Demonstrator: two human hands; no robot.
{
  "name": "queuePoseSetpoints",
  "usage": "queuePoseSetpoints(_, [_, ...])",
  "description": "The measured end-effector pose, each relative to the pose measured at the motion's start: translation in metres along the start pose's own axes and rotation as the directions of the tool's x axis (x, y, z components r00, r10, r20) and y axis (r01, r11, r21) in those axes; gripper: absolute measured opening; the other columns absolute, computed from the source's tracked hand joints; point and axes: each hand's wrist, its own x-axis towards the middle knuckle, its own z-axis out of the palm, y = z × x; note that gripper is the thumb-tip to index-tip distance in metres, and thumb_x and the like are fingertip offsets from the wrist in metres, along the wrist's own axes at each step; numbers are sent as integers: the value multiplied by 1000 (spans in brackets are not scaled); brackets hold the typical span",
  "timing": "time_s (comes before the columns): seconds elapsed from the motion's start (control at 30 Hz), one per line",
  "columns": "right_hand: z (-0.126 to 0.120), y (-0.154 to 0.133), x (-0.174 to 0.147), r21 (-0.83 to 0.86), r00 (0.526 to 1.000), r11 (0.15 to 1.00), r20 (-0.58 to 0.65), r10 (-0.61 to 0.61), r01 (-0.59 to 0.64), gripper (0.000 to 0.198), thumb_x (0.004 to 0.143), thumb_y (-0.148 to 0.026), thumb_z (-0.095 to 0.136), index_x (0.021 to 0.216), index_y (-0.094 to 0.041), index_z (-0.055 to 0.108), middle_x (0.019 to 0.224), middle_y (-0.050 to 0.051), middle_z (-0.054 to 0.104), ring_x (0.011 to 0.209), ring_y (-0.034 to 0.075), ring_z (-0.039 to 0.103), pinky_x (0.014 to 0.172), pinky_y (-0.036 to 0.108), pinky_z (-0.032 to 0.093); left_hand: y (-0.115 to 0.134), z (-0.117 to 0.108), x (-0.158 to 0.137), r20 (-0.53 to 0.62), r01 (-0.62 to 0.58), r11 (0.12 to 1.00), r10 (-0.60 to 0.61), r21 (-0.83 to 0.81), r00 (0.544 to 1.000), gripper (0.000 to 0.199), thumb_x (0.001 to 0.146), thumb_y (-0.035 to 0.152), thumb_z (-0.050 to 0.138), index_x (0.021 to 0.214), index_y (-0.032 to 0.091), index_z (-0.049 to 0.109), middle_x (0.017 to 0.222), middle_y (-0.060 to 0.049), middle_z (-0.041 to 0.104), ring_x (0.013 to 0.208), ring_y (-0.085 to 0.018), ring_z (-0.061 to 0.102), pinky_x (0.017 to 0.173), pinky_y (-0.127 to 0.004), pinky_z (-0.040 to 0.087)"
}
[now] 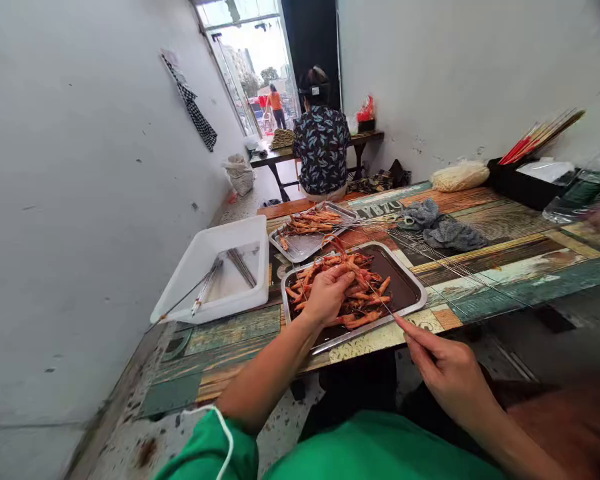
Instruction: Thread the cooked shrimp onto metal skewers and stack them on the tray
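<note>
A metal tray [414, 283] near the table's front edge holds a pile of orange-red shrimp [359, 288]. My left hand [327, 293] reaches into the pile and grips a shrimp there. My right hand [443, 367] hovers at the table's front edge and pinches a thin metal skewer [379, 299] that points up-left into the tray. Behind it, a second metal tray [300, 248] carries several shrimp [312, 222] laid in a row.
A white plastic tub [207, 253] with skewers stands left of the trays. More skewers [445, 263] and grey cloths [443, 227] lie to the right, with a black box of red sticks [527, 177] farther back. A person [321, 150] sits at another table, back turned.
</note>
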Motion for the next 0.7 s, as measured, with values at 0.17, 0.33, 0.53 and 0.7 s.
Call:
queuePoseSetpoints(0.17, [4, 2, 11, -19, 999, 1000, 34, 1, 0, 37, 87, -22, 45, 116, -12, 64, 87, 6, 75, 60, 17, 68, 56, 24, 52, -2, 0, -2, 22, -23, 1000, 23, 8, 999, 28, 64, 30, 75, 82, 11, 64, 86, -8, 70, 93, -23, 65, 81, -35, 53])
queuePoseSetpoints(0.33, [4, 4, 10, -40, 998, 999, 52, -19, 21, 37, 88, -22, 44, 118, -13, 63, 99, 7, 72, 73, 19, 70, 61, 24, 54, -1, -1, -2, 30, -44, 998, 43, 37, 999, 27, 68, 30, 73, 86, 11, 66, 90, -9, 70, 93, -22, 65, 82, -34, 53])
queuePoseSetpoints(0.53, [0, 5, 9, -36, 998, 999, 58, -20, 23, 37, 87, -21, 43, 117, -12, 63, 105, 8, 70, 83, 22, 70, 66, 27, 56, -2, 0, -3, 37, -58, 998, 57, 35, 998, 26, 67, 29, 73, 84, 11, 65, 90, -9, 70, 91, -22, 65, 80, -34, 54])
queuePoseSetpoints(0.7, [0, 4, 9, -34, 998, 999, 56, -9, 11, 35, 87, -21, 45, 116, -14, 64, 99, 7, 72, 77, 21, 71, 65, 26, 56, -4, 2, -5, 32, -32, 999, 31, 36, 999, 25, 66, 29, 73, 81, 11, 64, 86, -8, 70, 88, -22, 66, 77, -34, 55])
